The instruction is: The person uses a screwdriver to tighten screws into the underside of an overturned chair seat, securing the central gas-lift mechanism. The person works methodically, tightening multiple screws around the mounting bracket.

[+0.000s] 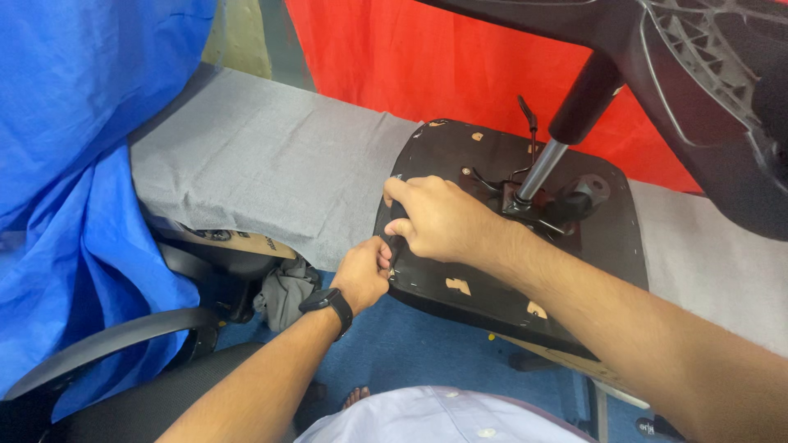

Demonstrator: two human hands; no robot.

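Observation:
An office chair lies upside down on a grey-covered table [271, 164], its black seat underside [607, 238] facing up. A silver gas cylinder [542, 168] rises from the central mechanism to the black star base [706, 74] at the top right. My right hand [439, 217] presses on the seat's left part, fingers curled over a black part at its edge. My left hand [363, 275], with a black watch on the wrist, pinches the seat's lower left edge right below the right hand. What the fingers grip is hidden.
Blue cloth [74, 164] hangs at the left and red cloth [460, 57] at the back. A black chair with an armrest [107, 340] stands at the lower left on a blue floor. A cardboard piece [238, 240] sticks out under the table cover.

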